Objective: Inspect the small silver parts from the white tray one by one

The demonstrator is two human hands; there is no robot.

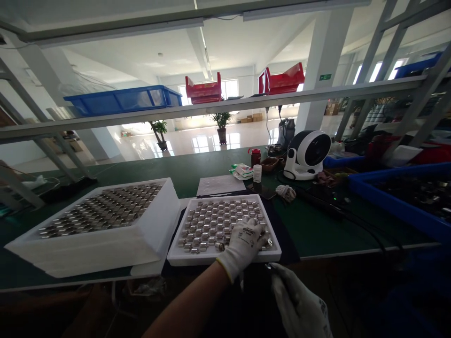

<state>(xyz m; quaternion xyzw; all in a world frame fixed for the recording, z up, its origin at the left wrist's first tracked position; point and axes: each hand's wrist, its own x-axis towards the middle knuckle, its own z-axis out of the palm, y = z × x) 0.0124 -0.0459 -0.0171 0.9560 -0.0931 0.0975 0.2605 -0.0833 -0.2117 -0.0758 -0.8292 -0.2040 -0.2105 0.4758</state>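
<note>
My left hand (244, 241), in a white knit glove with dark print, lies over the right part of a white foam tray (225, 259). Its fingers curl down among rows of small shiny metal cylinders (209, 225); whatever they grip is hidden. Beside the thumb, one cylinder (269, 242) sits tilted, and another tilted cylinder (219, 246) is left of the wrist. In front of the tray's near edge, my right hand (299, 298), also gloved, is closed. A small shiny tip (269, 266) shows at its fingertips, too dark to name.
At left stands a taller foam box (105, 251) with more cylinders in rows. A white fan (306, 155), a white bottle (257, 173) and a crumpled cloth (285, 193) are behind and right. A blue bin (373, 188) holds dark parts. A shelf (232, 103) crosses above.
</note>
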